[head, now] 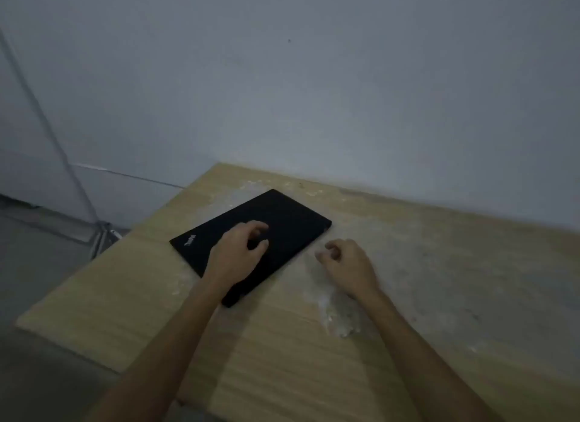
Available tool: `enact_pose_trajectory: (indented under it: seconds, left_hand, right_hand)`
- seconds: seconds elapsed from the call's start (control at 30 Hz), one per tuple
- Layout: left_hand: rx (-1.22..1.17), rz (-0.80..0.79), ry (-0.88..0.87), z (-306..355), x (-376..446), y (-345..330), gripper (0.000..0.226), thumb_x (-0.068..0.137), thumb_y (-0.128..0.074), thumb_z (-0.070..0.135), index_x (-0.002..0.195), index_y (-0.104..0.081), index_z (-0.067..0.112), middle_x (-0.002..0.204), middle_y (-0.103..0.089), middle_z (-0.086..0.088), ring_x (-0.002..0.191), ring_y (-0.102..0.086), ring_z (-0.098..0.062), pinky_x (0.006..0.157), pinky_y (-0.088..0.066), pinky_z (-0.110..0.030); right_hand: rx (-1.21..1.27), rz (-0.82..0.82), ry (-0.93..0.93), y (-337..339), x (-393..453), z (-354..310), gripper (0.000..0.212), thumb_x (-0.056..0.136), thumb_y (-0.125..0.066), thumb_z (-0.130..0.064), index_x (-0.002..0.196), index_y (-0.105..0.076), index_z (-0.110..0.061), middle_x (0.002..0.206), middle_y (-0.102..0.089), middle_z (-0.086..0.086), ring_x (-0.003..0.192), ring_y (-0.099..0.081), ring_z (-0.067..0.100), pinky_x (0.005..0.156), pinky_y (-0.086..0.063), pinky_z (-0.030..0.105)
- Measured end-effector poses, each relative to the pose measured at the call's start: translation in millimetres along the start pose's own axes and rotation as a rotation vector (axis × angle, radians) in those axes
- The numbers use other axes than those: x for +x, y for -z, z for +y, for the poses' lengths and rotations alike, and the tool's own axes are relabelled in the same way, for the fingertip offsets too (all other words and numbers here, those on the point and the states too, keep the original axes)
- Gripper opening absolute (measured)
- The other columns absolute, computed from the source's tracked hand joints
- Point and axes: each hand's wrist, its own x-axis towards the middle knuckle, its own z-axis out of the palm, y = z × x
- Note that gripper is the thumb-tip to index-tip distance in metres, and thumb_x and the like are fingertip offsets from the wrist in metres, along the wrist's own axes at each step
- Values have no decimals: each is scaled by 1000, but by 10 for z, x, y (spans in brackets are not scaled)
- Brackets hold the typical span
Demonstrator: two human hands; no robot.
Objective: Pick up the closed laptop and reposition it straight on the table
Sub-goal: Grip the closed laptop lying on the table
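Closed black laptop (251,242) lies flat on the wooden surface (408,296), near the far left corner, close to the wall (314,91). It sits skewed: long edges run diagonally to the surface's edges, logo corner toward the left edge.

Left hand (241,252) is over the lid, fingers curled and loosely spread, gripping nothing; whether the fingertips touch the lid cannot be told. Right hand (348,264) is just beside the laptop's right long edge, fingers half-curled, empty, apparently resting on or just above the surface.

Handling judgement: rigid slab, moderately heavy for its thickness, lid matte and probably a bit slippery. Lies flush, so little gap for fingers underneath. Best hold is likely both hands on opposite long edges, thumbs on top, fingers hooked under. A one-handed corner lift risks flexing the hinge or dropping it.

Pale dusty patches (339,315) mark the surface; sliding could scratch, lifting seems better.
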Motion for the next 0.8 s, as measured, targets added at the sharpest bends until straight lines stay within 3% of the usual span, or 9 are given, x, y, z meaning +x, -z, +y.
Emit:
enact_pose_trajectory:
  seconds: [0.17,0.3,0.47,0.63,0.73,0.8]
  left_hand:
    - [280,-81,117,-370,309,-1,64,99,-52,56,154,-45,23,160,-44,-11,146,-43,-30,119,-34,-49]
    - [392,-140,176,-584,565,-74,85,96,-35,73,162,-28,20,168,-29,-17,155,-25,-34,125,-17,-51]
    - [504,-114,235,-602,789,-105,102,84,-29,86,157,-31,14,149,-47,-22,135,-45,-42,108,-37,-56]
    - [305,-171,350,-587,948,53,114,64,-53,95,145,-50,15,140,-57,-17,125,-58,-38,100,-51,-52]
    - [236,-189,361,-549,956,133,93,63,-57,93,107,-67,12,105,-72,-8,87,-69,-25,79,-60,-43]
    - [197,-198,357,-530,934,220,80,71,-59,88,98,-64,12,96,-71,-6,79,-67,-21,70,-56,-39]
  right_hand:
    - [-228,72,-46,-382,93,-259,65,92,-48,-67,130,-60,-14,125,-54,9,119,-50,31,102,-39,42]
    - [-311,111,-104,-573,140,-334,82,90,-38,-75,136,-52,-9,131,-49,10,124,-44,31,104,-32,44]
    - [-353,144,-59,-636,120,-317,82,92,-33,-75,139,-49,-10,129,-49,7,121,-45,27,99,-31,41]
    - [-322,111,-77,-602,145,-318,81,90,-38,-74,140,-49,-11,131,-50,5,123,-45,25,101,-31,40]
    - [-271,109,-112,-589,157,-320,81,86,-42,-76,135,-53,-12,130,-50,5,123,-45,25,103,-31,41]
    - [-248,108,-127,-583,151,-333,81,84,-44,-78,132,-55,-13,129,-51,5,123,-46,25,103,-31,41]
